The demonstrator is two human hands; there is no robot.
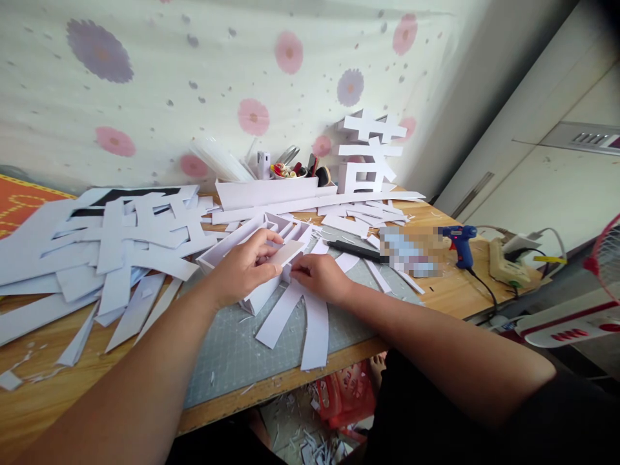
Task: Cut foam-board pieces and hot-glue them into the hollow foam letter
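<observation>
My left hand (245, 265) is closed around the near wall of a white foam-board letter frame (227, 247) that lies on the grey cutting mat (232, 349). Its thumb and fingers pinch a small white strip piece (289, 253) against the frame. My right hand (320, 276) rests just right of the frame, fingers curled and pressing on the same strip's lower edge. Several long white strips (314, 326) fan out on the mat under both hands.
A heap of cut white board pieces (121, 239) covers the table's left. A finished white 3D character (371, 158) stands at the back by a tray of tools (290, 171). A blue glue gun (460, 242), a power strip (506, 265) and a fan (581, 310) are at right.
</observation>
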